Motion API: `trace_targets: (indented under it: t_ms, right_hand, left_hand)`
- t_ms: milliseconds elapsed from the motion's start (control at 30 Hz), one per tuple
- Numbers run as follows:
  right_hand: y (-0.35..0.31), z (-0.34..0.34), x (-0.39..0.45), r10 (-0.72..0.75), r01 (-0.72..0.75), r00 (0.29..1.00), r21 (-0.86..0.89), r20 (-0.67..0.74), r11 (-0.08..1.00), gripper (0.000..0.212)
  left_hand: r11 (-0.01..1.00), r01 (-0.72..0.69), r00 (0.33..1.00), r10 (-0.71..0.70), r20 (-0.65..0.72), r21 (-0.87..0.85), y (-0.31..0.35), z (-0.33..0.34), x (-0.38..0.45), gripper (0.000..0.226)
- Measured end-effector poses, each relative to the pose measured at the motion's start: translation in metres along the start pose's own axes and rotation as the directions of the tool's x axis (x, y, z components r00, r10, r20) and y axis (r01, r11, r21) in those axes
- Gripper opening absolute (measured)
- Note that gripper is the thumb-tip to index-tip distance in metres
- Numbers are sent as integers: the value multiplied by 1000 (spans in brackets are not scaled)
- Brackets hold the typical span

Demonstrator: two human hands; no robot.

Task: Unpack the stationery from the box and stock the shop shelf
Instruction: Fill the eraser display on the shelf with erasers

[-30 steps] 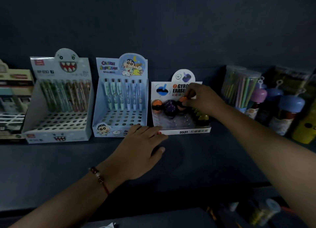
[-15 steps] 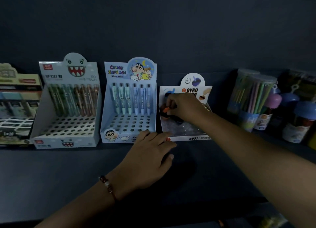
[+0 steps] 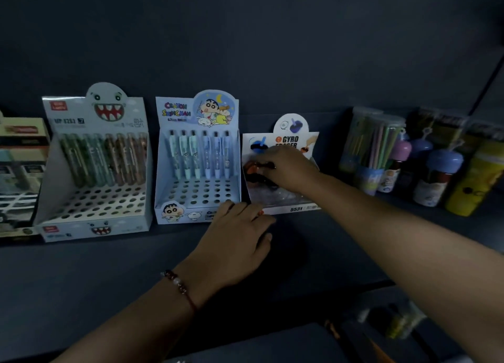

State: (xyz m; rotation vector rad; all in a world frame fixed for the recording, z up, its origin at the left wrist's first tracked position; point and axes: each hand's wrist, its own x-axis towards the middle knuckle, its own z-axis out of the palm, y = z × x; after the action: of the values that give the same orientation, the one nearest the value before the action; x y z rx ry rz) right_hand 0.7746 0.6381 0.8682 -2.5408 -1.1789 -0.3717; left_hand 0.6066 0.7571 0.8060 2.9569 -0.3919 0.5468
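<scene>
While the left hand [image 3: 240, 242] rests flat, fingers relaxed, on the shelf [image 3: 109, 270] touching the eraser box [image 3: 297, 208], the right hand [image 3: 289, 169] pinches an orange eraser [image 3: 252, 167] inside it.

The light is dim and bluish. A plain dark back wall [image 3: 245, 35] rises behind a dark shelf [image 3: 95, 275], whose front edge runs across the lower part of the view, with blurred clutter below its right corner.
</scene>
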Motion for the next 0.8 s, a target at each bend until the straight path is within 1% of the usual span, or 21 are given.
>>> trace_targets:
  t_ms: [100,200,300,367,433,500,533,600,667,733,800]
  right_hand:
    - [-10,-14,-40,119,-115,991,60,-58,992,42]
    - [-26,-34,-102,255,-247,964,96,-73,964,45]
    - [-41,-46,-184,437,-436,893,36,-109,899,43]
    - [-54,-48,-247,559,-566,815,1,-149,825,42]
    - [-73,-44,-314,682,-697,706,-22,-190,716,40]
    - [-98,-34,-383,779,-801,588,-20,-218,598,40]
    - [-111,-25,-418,823,-844,528,-18,-211,537,41]
    - [-142,-2,-486,903,-915,400,-10,-154,403,46]
    - [-181,25,-552,966,-971,239,-7,-97,239,48]
    - [-225,54,-612,996,-997,80,17,-38,81,51]
    - [-270,83,-667,995,-993,-87,73,46,-90,54]
  left_hand:
    - [997,-75,997,74,-22,-28,5,-6,-7,47]
    - [976,-176,984,173,-30,-128,19,-16,-15,46]
    - [927,-317,948,317,-32,-201,49,-21,-28,40]
    - [873,-423,903,427,-38,-244,78,-20,-44,37]
    - [808,-524,844,534,-39,-268,107,-16,-64,34]
    - [752,-572,803,595,-36,-328,138,-9,-82,35]
    - [723,-584,787,616,-37,-368,155,-4,-89,36]
    - [668,-616,745,666,-35,-418,196,7,-107,38]
    - [606,-646,689,725,-12,-464,244,19,-130,38]
    - [541,-680,600,798,47,-495,296,35,-159,38]
    - [471,-725,486,867,111,-502,348,54,-196,41]
